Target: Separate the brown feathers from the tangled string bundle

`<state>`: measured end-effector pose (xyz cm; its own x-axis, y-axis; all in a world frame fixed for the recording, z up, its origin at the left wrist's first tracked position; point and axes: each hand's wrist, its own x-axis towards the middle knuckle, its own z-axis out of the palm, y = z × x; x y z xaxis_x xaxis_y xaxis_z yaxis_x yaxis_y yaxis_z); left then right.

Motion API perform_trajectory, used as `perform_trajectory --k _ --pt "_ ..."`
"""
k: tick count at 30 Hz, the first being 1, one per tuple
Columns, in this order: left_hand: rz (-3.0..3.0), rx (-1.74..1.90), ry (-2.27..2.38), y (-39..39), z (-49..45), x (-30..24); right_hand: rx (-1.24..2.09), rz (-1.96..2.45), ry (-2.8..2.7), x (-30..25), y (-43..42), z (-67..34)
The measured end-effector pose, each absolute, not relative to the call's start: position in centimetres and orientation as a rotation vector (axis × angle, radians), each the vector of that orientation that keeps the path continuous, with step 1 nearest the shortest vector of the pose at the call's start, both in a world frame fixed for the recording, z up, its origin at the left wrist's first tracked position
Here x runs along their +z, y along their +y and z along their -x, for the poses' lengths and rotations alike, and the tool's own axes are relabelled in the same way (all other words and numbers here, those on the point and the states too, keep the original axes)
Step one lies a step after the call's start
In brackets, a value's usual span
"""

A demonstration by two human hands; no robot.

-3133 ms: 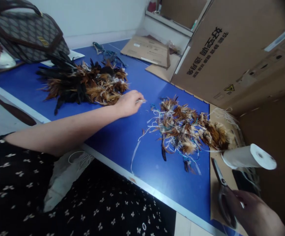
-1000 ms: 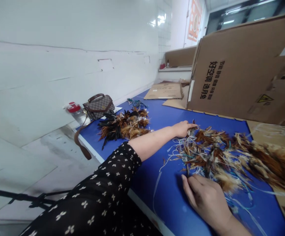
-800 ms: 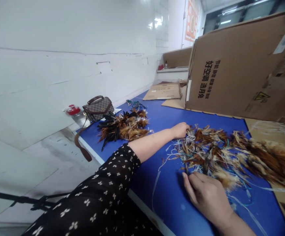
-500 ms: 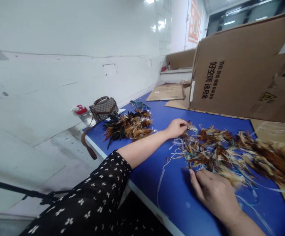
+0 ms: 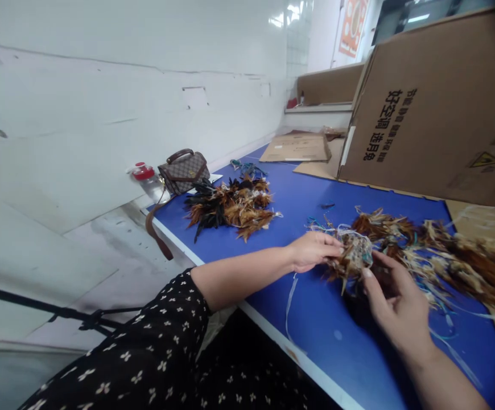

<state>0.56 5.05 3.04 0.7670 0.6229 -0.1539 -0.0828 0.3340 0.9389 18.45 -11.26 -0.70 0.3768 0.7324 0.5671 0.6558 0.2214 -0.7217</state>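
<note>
A bundle of brown feathers bound with pale and teal string (image 5: 354,256) is lifted a little off the blue table (image 5: 298,319). My left hand (image 5: 313,250) pinches its left end. My right hand (image 5: 395,304) grips its right side, thumb on top, fingers curled under. The bundle comes from a long tangled heap of brown feathers and string (image 5: 452,262) that stretches to the right along the table.
A second pile of dark and orange feathers (image 5: 232,208) lies further left. Behind it sit a patterned handbag (image 5: 183,169) and a red-capped bottle (image 5: 148,179). A large cardboard box (image 5: 435,108) stands at the back right, flat cardboard (image 5: 296,148) beyond.
Both hands have drawn together from opposite edges of the tangled heap and picked one feather bundle up off the table. Earlier the right hand was near scissors by a white roll.
</note>
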Motion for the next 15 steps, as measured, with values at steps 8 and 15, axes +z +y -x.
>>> perform_trajectory --k 8,15 --pt "-1.473 0.674 0.633 3.1 -0.3 1.7 0.362 1.486 -1.193 0.4 -11.6 -18.3" --pt "-1.518 0.75 0.428 2.5 0.0 1.4 0.493 1.466 -1.234 0.4 -11.3 -17.1"
